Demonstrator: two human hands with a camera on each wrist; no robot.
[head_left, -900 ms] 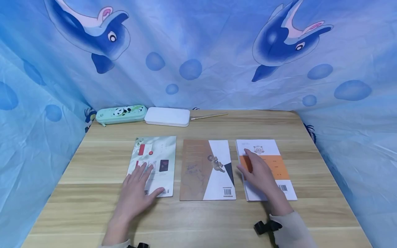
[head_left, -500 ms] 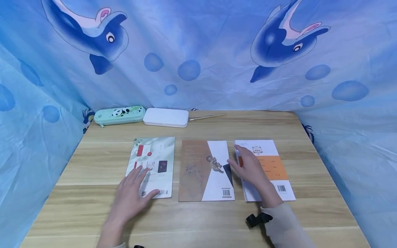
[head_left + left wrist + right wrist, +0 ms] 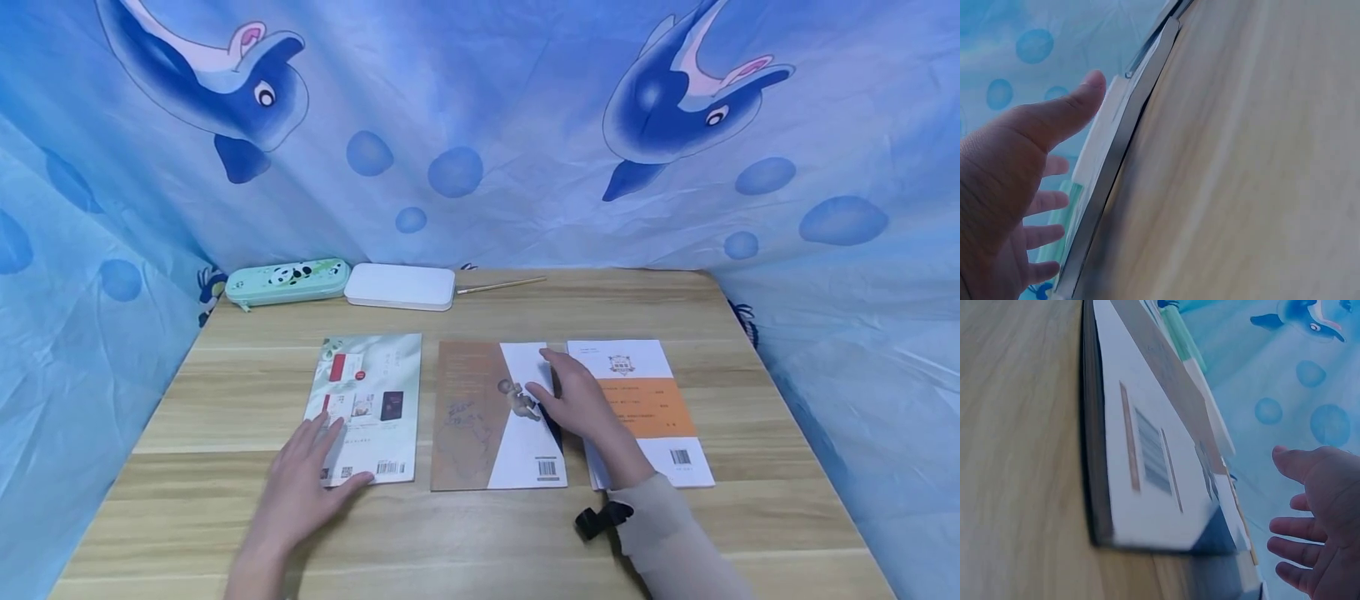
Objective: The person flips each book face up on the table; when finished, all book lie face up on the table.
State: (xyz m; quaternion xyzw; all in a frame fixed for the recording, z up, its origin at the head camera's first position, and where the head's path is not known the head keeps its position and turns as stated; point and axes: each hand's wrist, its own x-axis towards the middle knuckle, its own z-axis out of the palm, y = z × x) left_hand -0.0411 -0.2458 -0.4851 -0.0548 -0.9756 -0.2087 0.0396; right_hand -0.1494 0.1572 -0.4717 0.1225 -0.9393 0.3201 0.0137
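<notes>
Three books lie flat side by side on a wooden table. Over the lower left of the pale green book (image 3: 375,367) is my left hand (image 3: 300,483), fingers spread and thumb out to the right. In the left wrist view its thumb stands above the book's edge, apart from the cover. My right hand (image 3: 588,408) hovers between the brown and white book (image 3: 472,433) and the white and orange book (image 3: 652,408), its fingertips over the brown book's right side. The right wrist view has the right hand (image 3: 1329,519) with fingers extended, holding nothing.
At the table's back edge lie a mint green panda pencil case (image 3: 288,283), a white case (image 3: 401,286) and a thin brush-like stick (image 3: 502,285). A blue dolphin-print curtain (image 3: 480,125) hangs behind and at the sides of the wooden table (image 3: 465,542).
My right hand has moved left, from over the white and orange book to the brown book's right side. My left hand has drawn slightly down and left. The books stay in place.
</notes>
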